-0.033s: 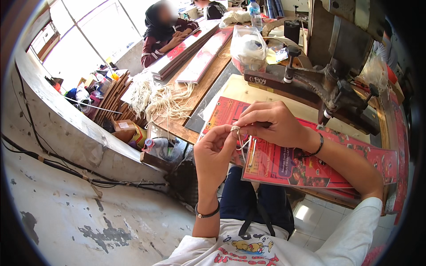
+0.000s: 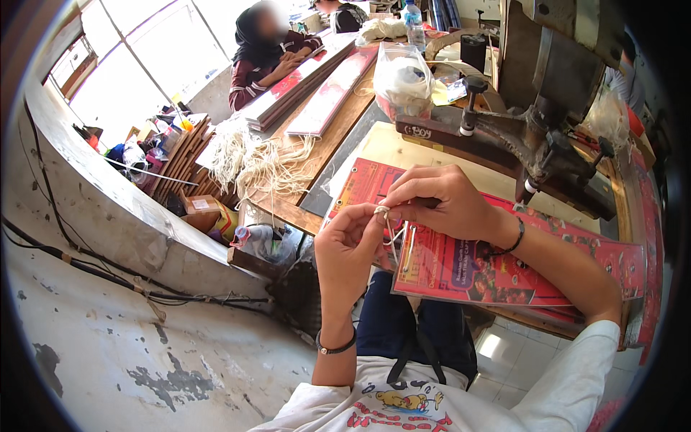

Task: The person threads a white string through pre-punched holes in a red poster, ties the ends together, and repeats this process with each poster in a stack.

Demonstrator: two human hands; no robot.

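Observation:
Between my fingertips is a pale cord (image 2: pixel 381 212) with a small knot or loop at its upper end. My left hand (image 2: pixel 347 243) pinches it from the left, thumb against forefinger. From the right my right hand (image 2: pixel 437 200) closes thumb and fingers on the same knot. Cord strands hang below toward the left edge of a red printed, glossy board (image 2: pixel 497 270), where a white strand runs along metal-ringed holes. This board lies on further red boards, partly covered by my right forearm. Exactly how the cord is looped is hidden by my fingers.
A heavy dark metal machine (image 2: pixel 540 137) stands at the right over the table. Loose white cords (image 2: pixel 252 162) lie in a heap at the table's far left. Long stacked boards (image 2: pixel 299 79) reach toward a seated person (image 2: pixel 263 50). A white plastic bag (image 2: pixel 403 79) sits beyond my hands.

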